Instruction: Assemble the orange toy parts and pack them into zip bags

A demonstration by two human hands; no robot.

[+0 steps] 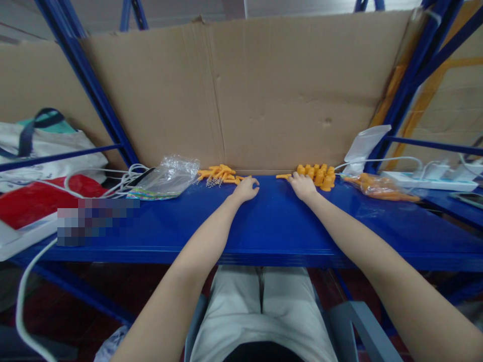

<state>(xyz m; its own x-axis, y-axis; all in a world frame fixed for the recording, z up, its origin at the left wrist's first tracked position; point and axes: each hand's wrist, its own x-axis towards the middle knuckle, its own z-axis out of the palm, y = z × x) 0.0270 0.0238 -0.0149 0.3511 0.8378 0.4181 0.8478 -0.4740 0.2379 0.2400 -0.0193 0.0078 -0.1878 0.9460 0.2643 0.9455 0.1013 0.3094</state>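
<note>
My left hand is above the blue tabletop, thumb and fingers curved apart with nothing visible between them. Just beyond it on the left lies a pile of orange plastic pieces with small metal chains or hooks hanging from them. My right hand is closed at one end of a slim orange stick-like piece, which points left from the fingertips. Several orange cup-shaped pieces stand upright in rows right beside this hand, partly hidden by it.
A clear plastic bag and white cables lie left, near a red item and a cloth bag. A bag of orange parts and a power strip lie right. A cardboard wall closes the back.
</note>
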